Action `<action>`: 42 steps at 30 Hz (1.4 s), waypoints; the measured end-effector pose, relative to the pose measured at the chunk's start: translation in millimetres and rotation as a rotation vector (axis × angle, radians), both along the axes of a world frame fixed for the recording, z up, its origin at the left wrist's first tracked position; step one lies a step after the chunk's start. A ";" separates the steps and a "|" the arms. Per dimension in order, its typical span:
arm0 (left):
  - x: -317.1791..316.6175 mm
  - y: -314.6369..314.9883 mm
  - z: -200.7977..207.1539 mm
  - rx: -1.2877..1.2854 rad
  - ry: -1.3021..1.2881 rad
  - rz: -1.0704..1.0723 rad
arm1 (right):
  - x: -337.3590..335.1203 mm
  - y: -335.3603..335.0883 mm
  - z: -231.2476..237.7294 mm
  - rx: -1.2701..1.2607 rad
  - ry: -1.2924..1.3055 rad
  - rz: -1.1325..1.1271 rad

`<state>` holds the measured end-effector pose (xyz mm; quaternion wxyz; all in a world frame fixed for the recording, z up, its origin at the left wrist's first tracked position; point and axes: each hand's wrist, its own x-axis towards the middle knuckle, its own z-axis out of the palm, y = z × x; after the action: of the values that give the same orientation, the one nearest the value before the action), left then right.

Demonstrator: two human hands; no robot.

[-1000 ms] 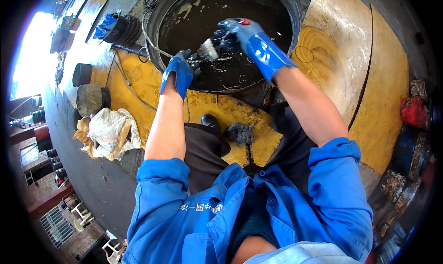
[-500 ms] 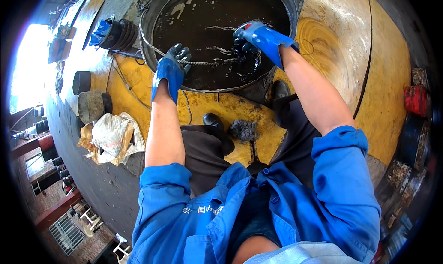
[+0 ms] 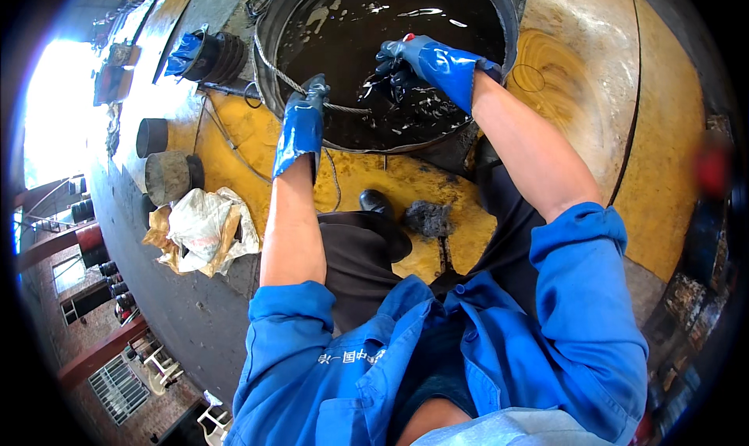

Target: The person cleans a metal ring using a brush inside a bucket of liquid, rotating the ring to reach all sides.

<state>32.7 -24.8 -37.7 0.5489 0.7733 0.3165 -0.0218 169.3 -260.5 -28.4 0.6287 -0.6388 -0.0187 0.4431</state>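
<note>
A broad curved metal surface point(image 3: 647, 134), painted yellow in worn patches and grey elsewhere, is seen filling most of the view from above. Set into it near the top is a large round opening point(image 3: 269, 72) with a dark metal rim, filled with black oily liquid point(image 3: 367, 25) on which pale flecks are floating. A person in a blue work jacket and dark trousers is crouched at the near edge of the opening, both bare forearms stretched toward it. To the left, on the grey part of the surface, a crumpled white and tan sack point(image 3: 201, 229) is lying, with no label legible on it; two dark round cylinders point(image 3: 164, 165) are stood just beyond it, and a blue-covered ribbed part point(image 3: 204, 56) is set beside the rim. A grey lump of wadding point(image 3: 427, 217) is lying on the yellow paint between the knees. A thin steel cable point(image 3: 281, 76) is run along the left rim and across to the left hand point(image 3: 300, 126), gloved in blue, which is closed around it at the near edge. The right hand point(image 3: 425, 60), also in a wet blue glove, is held over the liquid with its fingers curled around a small dark object that cannot be made out.
</note>
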 end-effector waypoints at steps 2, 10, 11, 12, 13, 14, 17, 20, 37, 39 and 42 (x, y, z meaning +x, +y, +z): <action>-8.8 7.2 -3.6 0.075 -0.052 -0.029 | -6.5 13.8 5.6 0.097 0.055 -0.055; -16.2 -21.3 25.7 0.032 -0.097 -0.105 | 2.5 32.8 1.5 0.231 0.161 -0.091; -15.9 -22.4 23.0 0.028 -0.097 -0.104 | 3.0 30.9 -0.5 0.193 0.134 -0.079; -13.7 -23.3 20.9 -0.021 -0.081 -0.103 | 5.7 28.4 -1.4 0.176 0.140 -0.079; -14.8 -19.7 21.8 -0.064 -0.069 -0.090 | 8.3 28.5 -0.8 0.163 0.142 -0.065; -10.3 -4.7 1.0 -0.159 -0.146 -0.123 | 8.6 29.9 -0.8 0.126 0.174 -0.083; -5.7 8.4 -15.9 -0.157 -0.065 -0.054 | 7.4 16.7 2.7 -0.032 -0.064 0.123; -9.0 -10.3 14.5 -0.224 -0.133 -0.058 | 13.5 5.2 21.7 -0.092 -0.309 0.161; 53.0 -10.9 -94.3 -0.060 -0.079 0.214 | -24.6 101.4 175.7 0.144 -0.965 0.865; 51.0 -32.3 -73.8 -0.222 -0.097 0.149 | -3.7 108.6 165.7 0.082 -0.981 0.894; 30.7 -54.5 2.7 -0.484 -0.175 0.192 | 13.5 131.2 173.9 0.045 -1.186 0.938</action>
<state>63.4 -79.3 -35.0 0.7424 0.5852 0.3253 0.0220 182.8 -129.2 145.5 0.2716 -0.6824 -0.6327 0.2455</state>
